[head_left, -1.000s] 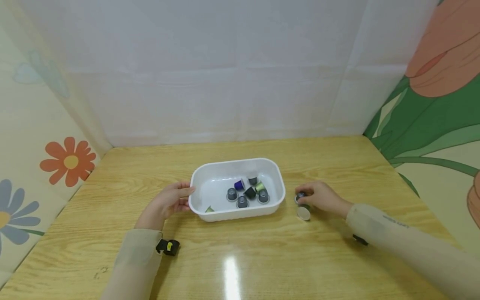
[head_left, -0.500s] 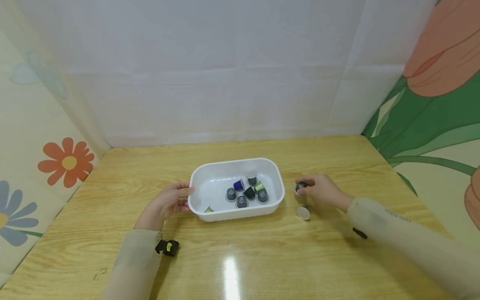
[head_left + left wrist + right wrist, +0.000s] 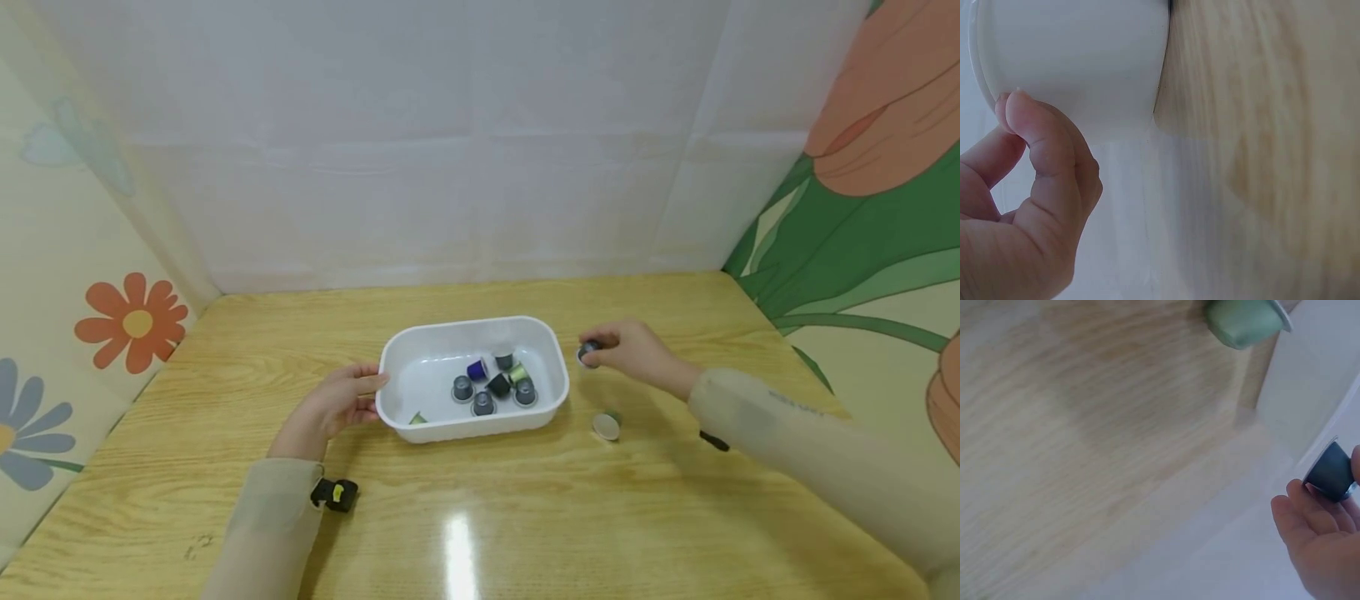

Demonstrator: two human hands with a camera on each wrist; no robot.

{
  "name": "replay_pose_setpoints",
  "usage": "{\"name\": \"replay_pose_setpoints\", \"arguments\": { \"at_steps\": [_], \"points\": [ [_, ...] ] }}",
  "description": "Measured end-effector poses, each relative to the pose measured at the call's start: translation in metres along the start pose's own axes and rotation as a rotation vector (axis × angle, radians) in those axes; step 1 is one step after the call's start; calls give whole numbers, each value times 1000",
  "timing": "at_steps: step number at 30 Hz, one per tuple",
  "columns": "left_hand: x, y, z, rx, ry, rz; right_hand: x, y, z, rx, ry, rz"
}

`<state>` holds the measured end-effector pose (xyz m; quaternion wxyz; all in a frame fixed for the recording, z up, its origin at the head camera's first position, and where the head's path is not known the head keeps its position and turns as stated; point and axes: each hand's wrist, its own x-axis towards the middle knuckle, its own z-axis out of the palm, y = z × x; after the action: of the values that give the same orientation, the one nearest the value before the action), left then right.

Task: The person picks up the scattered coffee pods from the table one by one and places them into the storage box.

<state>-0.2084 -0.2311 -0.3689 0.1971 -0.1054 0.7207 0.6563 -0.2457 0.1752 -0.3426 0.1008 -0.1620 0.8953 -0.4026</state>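
A white plastic tray (image 3: pixel 405 354) sits mid-table, holding several coffee capsules: grey ones such as the capsule (image 3: pixel 483 404), a purple capsule (image 3: pixel 477 370), a black capsule (image 3: pixel 498 384) and green ones. My left hand (image 3: pixel 341 398) pinches the tray's left rim between thumb and fingers, also plain in the left wrist view. Just right of the tray, my right hand (image 3: pixel 637 354) holds a dark coffee capsule (image 3: pixel 1332 472) between thumb and fingers, raised off the table. A green capsule (image 3: pixel 1244 322) lies on its side on the table below, its pale lid facing the front left.
The wooden table (image 3: pixel 450 517) runs back to a white cloth backdrop (image 3: pixel 480 167). Panels printed with flowers stand at left and right. Black wrist straps (image 3: pixel 335 494) are on both sleeves.
My right hand has lifted the dark capsule from beside the green one and carried it away from me and slightly left. The left hand stays on the tray's rim.
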Motion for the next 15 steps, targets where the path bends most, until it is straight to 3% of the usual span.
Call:
{"name": "replay_pose_setpoints", "arguments": {
  "at_steps": [15],
  "points": [
    [-1, 1, 2, -1, -3, 6, 17, -22, 10, 8, -10, -38]
  ]
}}
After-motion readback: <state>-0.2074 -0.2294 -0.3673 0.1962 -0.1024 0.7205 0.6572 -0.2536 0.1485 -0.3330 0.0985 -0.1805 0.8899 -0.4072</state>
